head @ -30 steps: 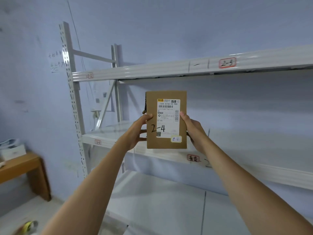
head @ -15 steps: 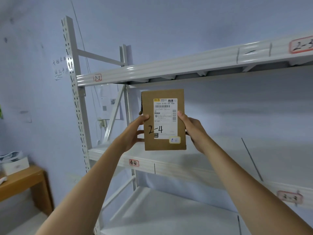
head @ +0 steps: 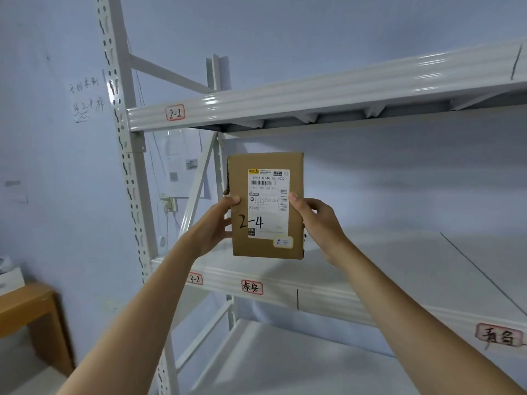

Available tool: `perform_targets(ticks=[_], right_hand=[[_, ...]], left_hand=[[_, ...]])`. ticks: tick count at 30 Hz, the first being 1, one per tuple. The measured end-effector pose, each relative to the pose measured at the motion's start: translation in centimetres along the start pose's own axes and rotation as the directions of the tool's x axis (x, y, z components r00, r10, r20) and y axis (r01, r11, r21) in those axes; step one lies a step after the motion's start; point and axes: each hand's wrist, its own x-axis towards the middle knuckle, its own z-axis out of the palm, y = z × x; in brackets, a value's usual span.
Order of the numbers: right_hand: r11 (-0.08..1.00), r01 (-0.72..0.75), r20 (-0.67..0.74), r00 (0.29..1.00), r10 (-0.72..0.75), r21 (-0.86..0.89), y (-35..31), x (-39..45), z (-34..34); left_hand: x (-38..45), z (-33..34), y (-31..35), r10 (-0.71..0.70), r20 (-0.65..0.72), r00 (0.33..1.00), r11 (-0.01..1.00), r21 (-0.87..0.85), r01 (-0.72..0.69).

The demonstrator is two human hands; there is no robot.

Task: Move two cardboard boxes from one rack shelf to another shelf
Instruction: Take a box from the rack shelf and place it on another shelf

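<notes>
A small brown cardboard box (head: 295, 206) with a white shipping label and "2-4" handwritten on it is held upright in front of the white rack. My left hand (head: 214, 226) grips its left edge and my right hand (head: 319, 223) grips its right edge. The box hangs in the air above the front of the middle shelf (head: 399, 260), below the upper shelf beam (head: 313, 92) tagged "2-2". Only this one box is in view.
The rack's slotted left upright (head: 125, 155) stands close on the left. The middle shelf's front beam (head: 328, 297) carries red-bordered tags. A lower shelf (head: 299, 363) lies beneath. A wooden table (head: 31, 309) stands at far left by the wall.
The view has shifted left and closer to the rack; the "2-2" tag and the left upright now loom larger. Both hands keep the same hold on the box.
</notes>
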Motion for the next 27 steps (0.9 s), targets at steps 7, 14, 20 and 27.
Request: perform_targets(ticks=[7,14,20,27], right_hand=[[0.996,0.010,-0.105,0.994,-0.020,-0.089,-0.1,-1.0,3.2],[0.991,-0.026,-0.179,0.984,0.003,-0.127,1.0,-2.0,5.7],[0.990,-0.051,-0.221,0.975,0.020,-0.135,1.8,-2.3,5.4],[0.978,-0.110,-0.140,0.986,0.085,-0.178,2.7,-2.8,4.5]], left_hand=[[1.5,-3.7,-2.8,0.019,0.140,0.990,0.995,-0.104,-0.004],[0.4,-5.0,-3.5,0.036,0.175,0.984,0.994,-0.111,-0.017],[0.5,-4.2,-4.5,0.041,0.213,0.976,0.991,-0.136,-0.011],[1.2,-3.8,-6.0,0.009,0.220,0.976,0.997,-0.078,0.008]])
